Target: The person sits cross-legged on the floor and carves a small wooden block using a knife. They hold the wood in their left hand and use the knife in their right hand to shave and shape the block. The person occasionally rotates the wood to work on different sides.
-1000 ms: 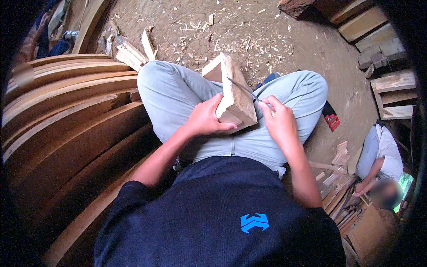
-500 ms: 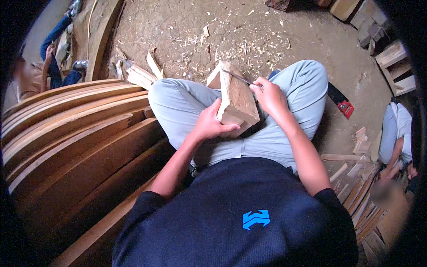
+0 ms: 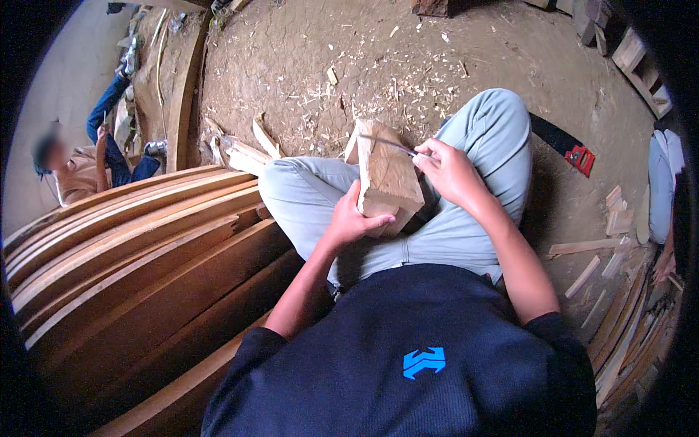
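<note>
A pale wooden block (image 3: 386, 175) with a curved line drawn on its top face rests on my lap between my grey-trousered knees. My left hand (image 3: 354, 220) grips the block's near lower corner and steadies it. My right hand (image 3: 448, 169) pinches a thin dark blade-like tool (image 3: 389, 143) whose tip lies across the block's far upper edge. I sit cross-legged on the dirt floor (image 3: 349, 51), which is strewn with wood chips.
A stack of long curved wooden planks (image 3: 138, 247) fills the left side. A person (image 3: 87, 156) sits at the far left. A hand saw with a red handle (image 3: 571, 149) lies right of my knee. Wood offcuts (image 3: 597, 247) and another person's sleeve (image 3: 666, 171) are at the right.
The view has tilted and shifted, so my lap and the block sit more central. Both hands keep their hold; the right hand with the tool has moved slightly along the block's upper edge.
</note>
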Tool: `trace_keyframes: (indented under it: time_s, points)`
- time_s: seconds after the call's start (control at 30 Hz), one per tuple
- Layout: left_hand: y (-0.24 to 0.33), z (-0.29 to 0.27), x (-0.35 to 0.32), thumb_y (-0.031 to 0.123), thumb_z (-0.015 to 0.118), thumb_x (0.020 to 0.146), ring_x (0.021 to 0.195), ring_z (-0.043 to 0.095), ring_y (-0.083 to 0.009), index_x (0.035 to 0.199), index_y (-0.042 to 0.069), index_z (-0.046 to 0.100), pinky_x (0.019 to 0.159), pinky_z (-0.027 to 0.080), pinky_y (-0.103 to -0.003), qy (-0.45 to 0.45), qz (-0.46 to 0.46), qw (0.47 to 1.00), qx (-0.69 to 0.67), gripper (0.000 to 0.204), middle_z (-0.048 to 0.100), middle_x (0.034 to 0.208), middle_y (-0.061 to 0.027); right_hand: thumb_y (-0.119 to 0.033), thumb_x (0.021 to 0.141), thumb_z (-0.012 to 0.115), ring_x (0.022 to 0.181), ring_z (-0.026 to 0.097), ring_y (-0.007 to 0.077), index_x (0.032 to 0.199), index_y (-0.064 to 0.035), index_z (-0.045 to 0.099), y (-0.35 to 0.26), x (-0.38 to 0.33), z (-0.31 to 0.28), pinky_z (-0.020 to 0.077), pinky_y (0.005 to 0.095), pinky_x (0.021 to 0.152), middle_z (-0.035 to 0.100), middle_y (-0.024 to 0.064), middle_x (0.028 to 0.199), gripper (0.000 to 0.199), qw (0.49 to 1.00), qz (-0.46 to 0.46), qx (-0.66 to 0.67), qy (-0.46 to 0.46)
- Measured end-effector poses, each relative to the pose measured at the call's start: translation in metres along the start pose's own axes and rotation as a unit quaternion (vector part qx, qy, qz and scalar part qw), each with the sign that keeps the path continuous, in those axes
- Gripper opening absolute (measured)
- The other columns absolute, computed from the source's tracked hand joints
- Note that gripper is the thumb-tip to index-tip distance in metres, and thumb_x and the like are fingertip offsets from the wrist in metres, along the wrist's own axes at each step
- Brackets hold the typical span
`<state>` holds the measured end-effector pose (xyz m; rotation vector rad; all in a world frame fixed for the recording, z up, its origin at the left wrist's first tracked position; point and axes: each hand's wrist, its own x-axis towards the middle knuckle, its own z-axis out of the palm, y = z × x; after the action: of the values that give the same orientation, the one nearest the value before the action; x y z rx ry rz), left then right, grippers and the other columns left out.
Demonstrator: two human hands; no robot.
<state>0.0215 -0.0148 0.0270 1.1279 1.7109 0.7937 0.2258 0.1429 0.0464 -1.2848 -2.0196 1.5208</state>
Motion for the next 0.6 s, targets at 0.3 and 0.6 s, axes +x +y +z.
trace_keyframes:
  time_s: [0.3, 0.6]
  points:
    - [-0.003, 0.000, 0.002, 0.038, 0.091, 0.064, 0.110, 0.062, -0.0223, 0.123, 0.001, 0.053, 0.093, 0.048, -0.037, -0.025, 0.001, 0.999, -0.021, 0.080, 0.065, 0.115, -0.0134, -0.018, 0.096, 0.060, 0.080, 0.069, 0.0350, 0.107, -0.0006, 0.061, 0.021, 0.014, 0.001, 0.0521, 0.0423, 0.068, 0.069, 0.0217, 0.087, 0.020, 0.995, -0.036, -0.011, 0.094]
    - [-0.016, -0.024, 0.017, 0.066, 0.055, 0.091, 0.115, 0.051, -0.0147, 0.130, 0.004, 0.052, 0.096, 0.041, -0.029, -0.160, -0.013, 0.973, -0.167, 0.074, 0.060, 0.116, -0.0048, -0.020, 0.091, 0.060, 0.088, 0.066, 0.0429, 0.090, -0.0025, 0.067, 0.014, 0.016, -0.003, 0.0520, 0.0499, 0.078, 0.068, 0.0235, 0.087, 0.019, 0.997, 0.025, -0.069, -0.034]
